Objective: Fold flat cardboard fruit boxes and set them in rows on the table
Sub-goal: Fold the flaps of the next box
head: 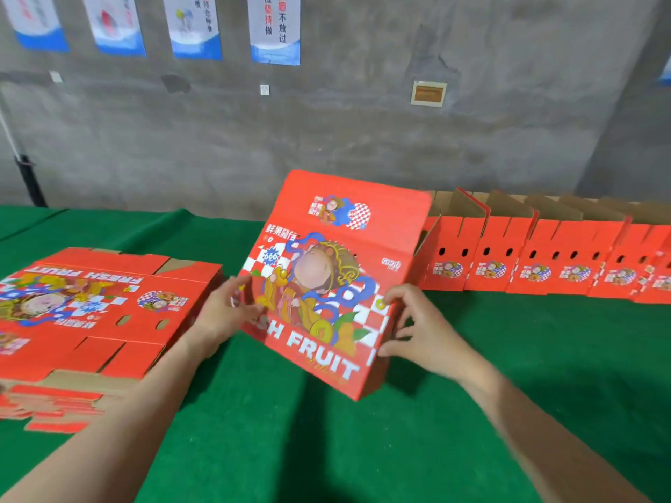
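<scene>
Forearms reach in from the lower edge over the green cloth of the table (pixel 472 412), and both hands meet on one fruit box (pixel 326 248) at the middle of the view. The left hand (pixel 221 315) lies against the box's left edge. Its fingers are smeared by blur, so I cannot tell whether they pinch the cardboard or only press on it. The right hand (pixel 417 330) grips the right edge with curled fingertips (pixel 390 297) on the printed face at the corner and the thumb (pixel 386 352) lower down on the side panel, which is bent back from the face. The box is red, printed with a cartoon figure, a blue and white checker pattern and the words FRESH FRUIT. It is tilted up with its face toward the camera, its lower corner down near the cloth and its top flap leaning away. To the left, just beside the left hand, a stack of flat boxes (pixel 90 314) lies on the cloth with the same print upside down and its lower sheets fanned out at the near end. Farther back on the right, a row of folded boxes (pixel 544 259) stands side by side along the table's far edge, with open tops showing brown cardboard inside and small oval holes in the red fronts. Behind the table rises a grey concrete wall (pixel 363 139) with posters (pixel 275 29) along the top, a small framed panel (pixel 428 93), a white switch plate (pixel 265 90) and a black pole (pixel 31 183) at far left.
</scene>
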